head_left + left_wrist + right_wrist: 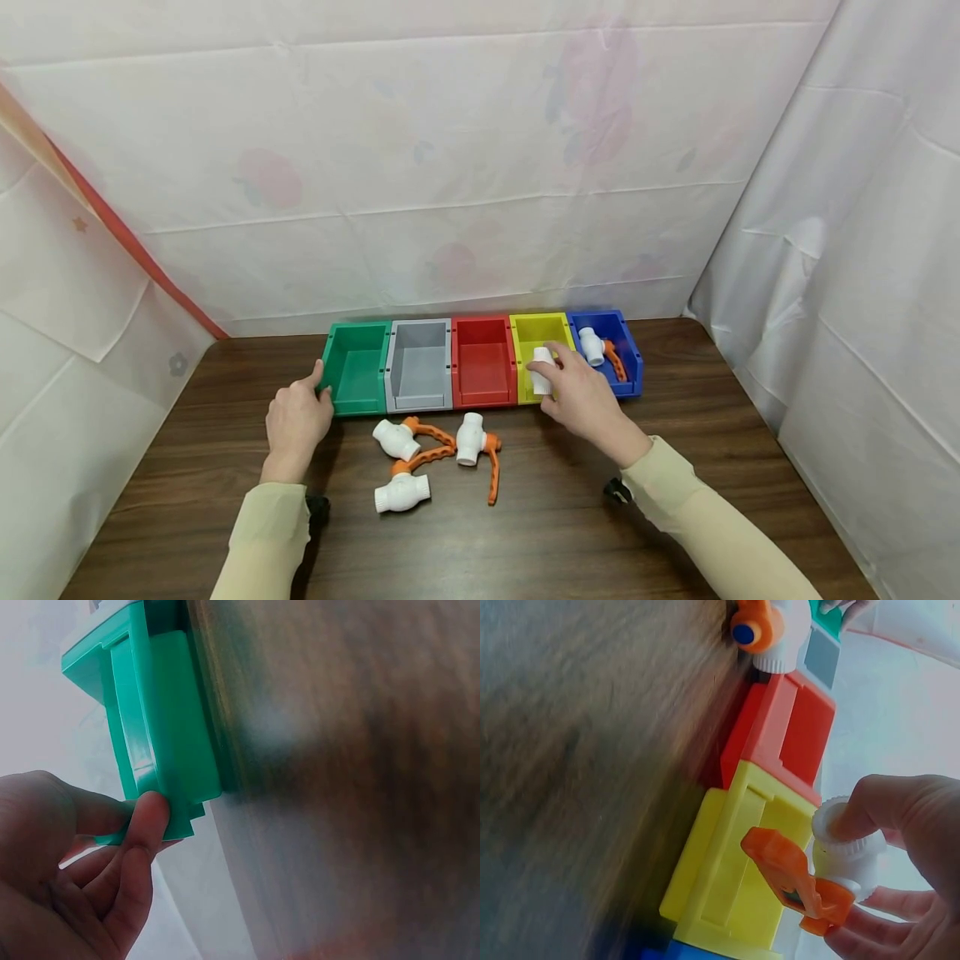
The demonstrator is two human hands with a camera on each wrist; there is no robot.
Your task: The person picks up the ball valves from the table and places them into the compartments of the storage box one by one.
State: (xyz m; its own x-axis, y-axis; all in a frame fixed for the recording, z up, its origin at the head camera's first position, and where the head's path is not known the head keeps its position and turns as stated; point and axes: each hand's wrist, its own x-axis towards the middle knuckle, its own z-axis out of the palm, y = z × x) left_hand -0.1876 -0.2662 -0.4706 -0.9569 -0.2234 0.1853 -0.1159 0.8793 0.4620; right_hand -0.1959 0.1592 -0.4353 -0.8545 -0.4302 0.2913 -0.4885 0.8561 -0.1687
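Right hand (581,392): grasping a white PVC ball valve (847,862), thumb at one open end, fingers round the body. Dark mark on its orange lever (780,866), too small to read. Held valve sits over the yellow bin (757,892), directly under the fingers. Right forearm angled in from lower right, palm down, cream sleeve (667,479) at wrist.

Left hand (297,417): pinching the near outer corner of the green bin (356,375) between thumb and fingers; forearm up from lower left.

Just right of right hand: blue bin (634,375), another valve (592,347) lying inside. Between the hands: grey bin (420,367), red bin (483,362); nearer the person, three more valves (471,439) on the wood-grain table (525,533), levers splayed.
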